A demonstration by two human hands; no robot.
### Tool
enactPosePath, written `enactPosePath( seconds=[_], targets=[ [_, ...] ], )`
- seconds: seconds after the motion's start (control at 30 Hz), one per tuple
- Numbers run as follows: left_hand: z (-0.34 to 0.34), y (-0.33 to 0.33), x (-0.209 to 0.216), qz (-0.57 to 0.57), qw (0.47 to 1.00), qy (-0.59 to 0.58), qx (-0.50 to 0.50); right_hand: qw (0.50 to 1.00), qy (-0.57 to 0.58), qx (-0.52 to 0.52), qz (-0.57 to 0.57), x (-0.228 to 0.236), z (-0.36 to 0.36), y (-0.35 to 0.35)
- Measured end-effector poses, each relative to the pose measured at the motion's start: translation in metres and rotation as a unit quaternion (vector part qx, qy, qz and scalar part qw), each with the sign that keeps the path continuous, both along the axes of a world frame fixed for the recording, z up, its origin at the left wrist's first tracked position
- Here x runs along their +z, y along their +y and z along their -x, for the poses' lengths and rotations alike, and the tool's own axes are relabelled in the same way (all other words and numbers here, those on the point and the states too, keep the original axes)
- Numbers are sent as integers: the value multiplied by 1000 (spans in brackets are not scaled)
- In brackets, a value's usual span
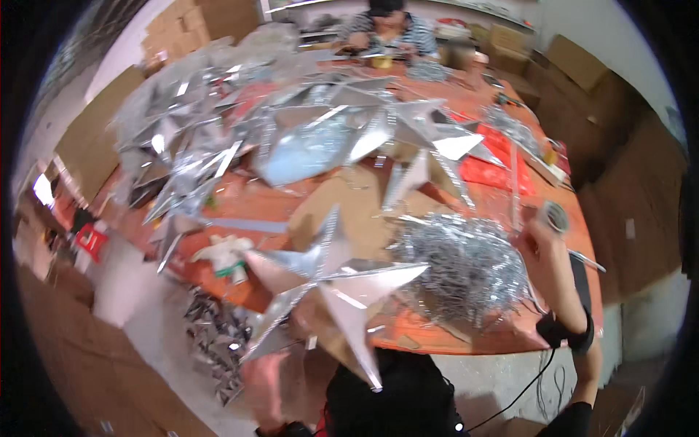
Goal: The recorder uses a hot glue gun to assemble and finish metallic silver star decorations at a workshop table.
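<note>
A large silver foil star (320,280) with five folded points is held up at the near table edge, one point hanging over my lap. My left hand (266,368) reaches up behind its lower left point; motion blurs it and the star hides the fingers. Over at the right side of the table, my right hand (540,237) is closed around a greyish roll of tape (554,216). Between the star and that hand lies a fluffy heap of silver tinsel strands (462,269).
More silver stars (429,138) and clear plastic wrap (273,44) cover the far part of the orange table (473,342). A white glove (222,251) lies left of the star. Red plastic (495,164) is behind the tinsel. Across the table sits another person (386,33).
</note>
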State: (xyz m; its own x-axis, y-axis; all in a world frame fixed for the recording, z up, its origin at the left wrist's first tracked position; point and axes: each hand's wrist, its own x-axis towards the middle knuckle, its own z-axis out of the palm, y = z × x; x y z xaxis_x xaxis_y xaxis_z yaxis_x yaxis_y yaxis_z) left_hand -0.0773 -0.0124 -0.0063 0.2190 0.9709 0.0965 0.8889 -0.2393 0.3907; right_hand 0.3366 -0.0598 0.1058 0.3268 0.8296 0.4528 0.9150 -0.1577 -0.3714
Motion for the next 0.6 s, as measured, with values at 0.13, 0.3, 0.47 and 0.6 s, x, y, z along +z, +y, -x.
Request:
enactPosePath(
  seconds=[0.13,0.3,0.47,0.6],
  targets=[
    [87,19,-27,-4,877,-454,158,983,-63,-161,59,-23,-102,-38],
    [88,31,48,-145,891,-403,150,968,-18,-207,140,-49,-129,-71],
    [113,79,47,-192,904,-371,92,971,36,-171,164,-45,-114,-64],
    [38,84,84,-156,913,-377,17,951,206,-169,156,-60,-133,-69]
  ],
)
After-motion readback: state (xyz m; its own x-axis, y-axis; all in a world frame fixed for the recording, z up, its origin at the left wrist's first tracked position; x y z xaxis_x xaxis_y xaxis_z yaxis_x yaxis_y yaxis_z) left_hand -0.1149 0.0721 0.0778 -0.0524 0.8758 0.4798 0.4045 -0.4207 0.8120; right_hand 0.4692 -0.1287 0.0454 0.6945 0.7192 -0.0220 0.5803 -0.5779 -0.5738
